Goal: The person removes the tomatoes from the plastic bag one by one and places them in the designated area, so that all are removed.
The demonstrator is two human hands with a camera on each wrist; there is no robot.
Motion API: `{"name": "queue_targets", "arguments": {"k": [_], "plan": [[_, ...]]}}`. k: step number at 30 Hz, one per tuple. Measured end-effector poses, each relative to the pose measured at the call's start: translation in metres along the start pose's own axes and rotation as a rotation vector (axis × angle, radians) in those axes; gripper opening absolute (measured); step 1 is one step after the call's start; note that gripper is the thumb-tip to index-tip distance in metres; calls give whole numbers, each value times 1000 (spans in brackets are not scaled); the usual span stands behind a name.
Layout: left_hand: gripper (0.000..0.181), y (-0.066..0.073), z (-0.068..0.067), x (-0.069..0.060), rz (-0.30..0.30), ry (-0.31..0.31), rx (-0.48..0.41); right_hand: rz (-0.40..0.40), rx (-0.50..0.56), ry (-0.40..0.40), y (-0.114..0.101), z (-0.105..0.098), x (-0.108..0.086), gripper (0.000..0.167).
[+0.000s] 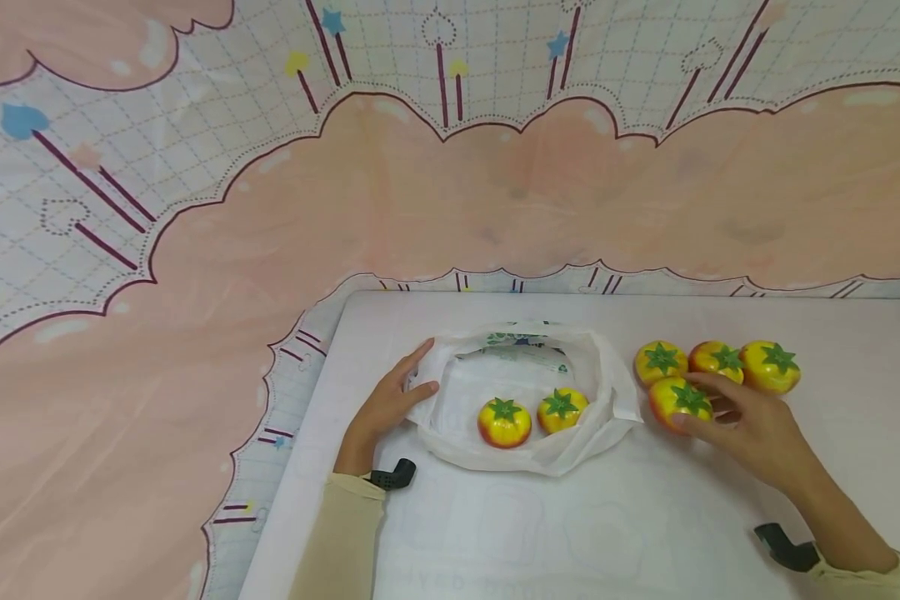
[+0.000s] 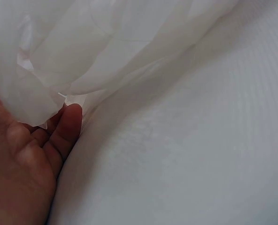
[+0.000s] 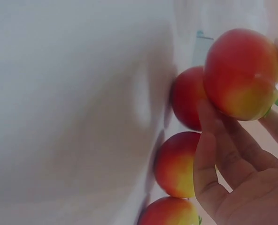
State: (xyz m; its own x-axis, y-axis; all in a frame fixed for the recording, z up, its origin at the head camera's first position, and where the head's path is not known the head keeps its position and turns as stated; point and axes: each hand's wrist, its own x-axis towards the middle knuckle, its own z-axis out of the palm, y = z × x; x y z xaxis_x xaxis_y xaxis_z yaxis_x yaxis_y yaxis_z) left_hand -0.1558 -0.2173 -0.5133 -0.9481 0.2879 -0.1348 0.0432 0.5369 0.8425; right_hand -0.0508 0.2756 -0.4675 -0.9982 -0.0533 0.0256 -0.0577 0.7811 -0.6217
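A white plastic bag (image 1: 450,446) lies on the table with its mouth spread wide. Inside it sit two toy tomatoes, one (image 1: 504,423) left of the other (image 1: 562,411), yellow-red with green star-shaped tops. My left hand (image 1: 390,398) holds the bag's left side between thumb and fingers; in the left wrist view, bag film (image 2: 82,51) partly hides the fingertips. Right of the bag, my right hand (image 1: 757,425) grips another toy tomato (image 1: 678,406) between thumb and fingers. That tomato (image 3: 242,72) appears raised off the table in the right wrist view.
Behind the right hand, three more toy tomatoes stand in a row: left (image 1: 660,360), middle (image 1: 712,358) and right (image 1: 771,367). The white table (image 1: 540,542) reaches back to a patterned cloth (image 1: 525,200). Dark wrist devices (image 1: 393,475) sit by both sleeves.
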Motion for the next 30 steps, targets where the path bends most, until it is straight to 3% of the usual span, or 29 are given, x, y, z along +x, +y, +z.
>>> {"name": "queue_targets", "arguments": {"k": [10, 20, 30], "plan": [[71, 1, 0, -1, 21, -3, -7, -14, -8, -7, 4, 1, -2, 62], [71, 0, 0, -1, 11, -7, -25, 71, -5, -103, 9, 7, -5, 70], [70, 3, 1, -3, -4, -5, -13, 99, -22, -127, 14, 12, -4, 72]]}}
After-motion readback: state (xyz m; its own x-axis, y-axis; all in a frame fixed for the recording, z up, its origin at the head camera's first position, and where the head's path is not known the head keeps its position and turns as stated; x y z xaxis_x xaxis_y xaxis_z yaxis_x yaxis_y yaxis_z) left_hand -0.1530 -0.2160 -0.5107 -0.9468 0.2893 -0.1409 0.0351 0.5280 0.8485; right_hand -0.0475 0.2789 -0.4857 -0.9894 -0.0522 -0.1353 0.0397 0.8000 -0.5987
